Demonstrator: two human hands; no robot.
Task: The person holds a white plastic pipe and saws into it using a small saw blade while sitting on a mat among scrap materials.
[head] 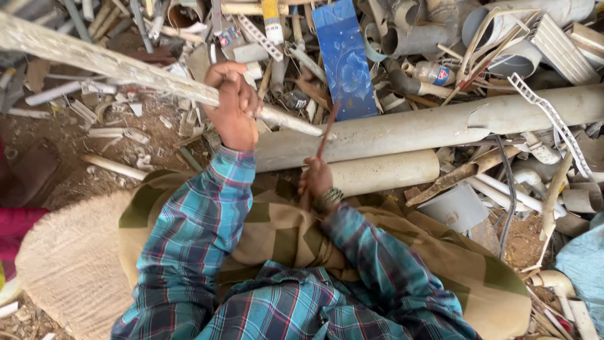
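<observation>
Grey plastic pipe (126,66) clenched in left hand (234,104); right hand (316,182) grips thin reddish stick (326,132); cut pipe sections (402,41) empty.

Two hands, left hand (234,104), right hand (316,179), one blue panel (345,56), one plastic bottle (433,73), two large grey pipes (428,126)

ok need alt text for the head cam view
A person's left hand grips a long dirty white pipe while the right hand holds a thin reddish tool to its end, above a heap of scrap plastic pipes.
</observation>
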